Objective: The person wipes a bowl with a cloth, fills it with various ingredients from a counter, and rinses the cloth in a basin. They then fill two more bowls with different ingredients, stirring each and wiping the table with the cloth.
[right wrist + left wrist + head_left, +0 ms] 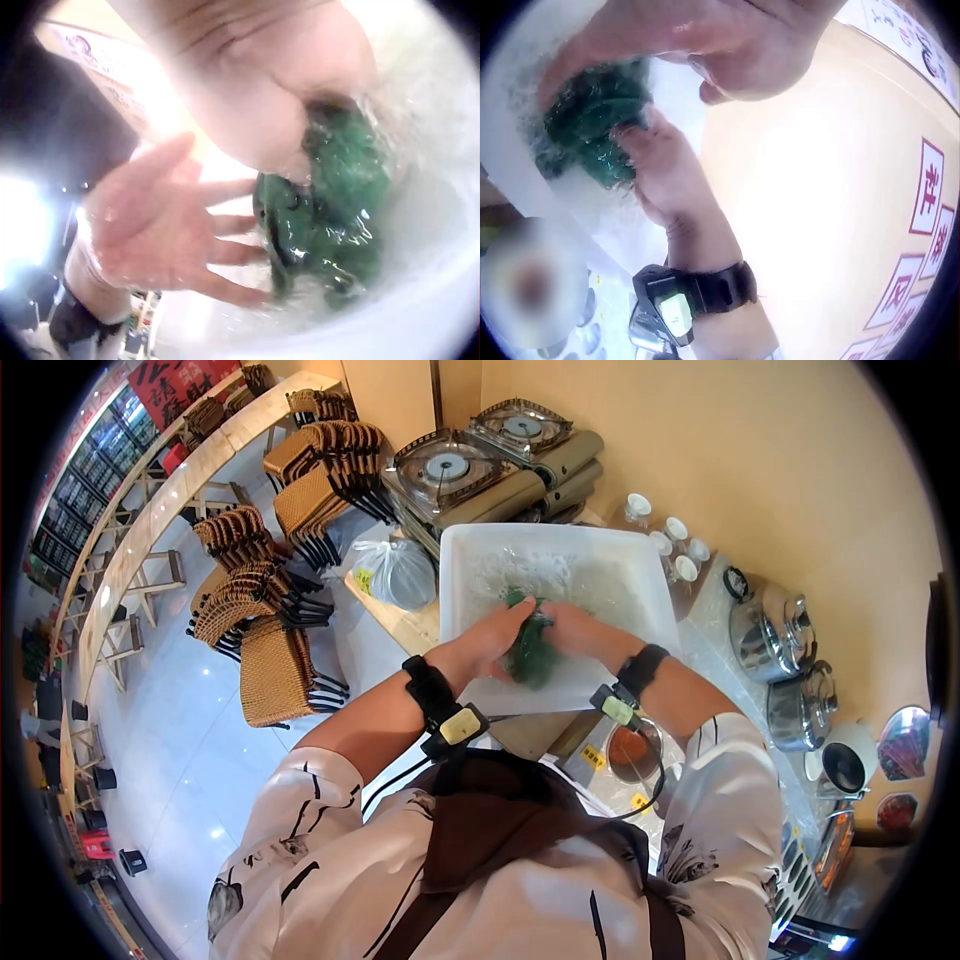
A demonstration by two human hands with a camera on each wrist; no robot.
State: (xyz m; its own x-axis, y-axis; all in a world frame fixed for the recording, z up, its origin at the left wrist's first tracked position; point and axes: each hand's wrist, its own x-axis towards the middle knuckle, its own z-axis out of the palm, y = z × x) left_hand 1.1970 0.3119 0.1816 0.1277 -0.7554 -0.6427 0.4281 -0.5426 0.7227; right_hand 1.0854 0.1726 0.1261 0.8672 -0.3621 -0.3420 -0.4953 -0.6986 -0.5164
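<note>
Both hands work over a white plastic tub (655,575) of water. My right hand (575,628) grips a wet, dark green leafy mass (532,658), its thumb and fingers curled on the folds. Glossy, crumpled green sheets (349,176) hang below that hand in the right wrist view, with water splashing around them. On the other side, my left hand (161,225) has its palm turned to the mass, with fingers straight and tips right at its edge. Part of the mass is hidden behind the right palm.
Portable gas stoves (450,465) are stacked behind the tub. A tied clear plastic bag (400,575) stands at its left. Small white cups (676,528) and lidded metal pots (770,635) stand to the right. A round container of reddish-brown contents (632,750) sits nearer me. Stacked wicker chairs (270,670) fill the left.
</note>
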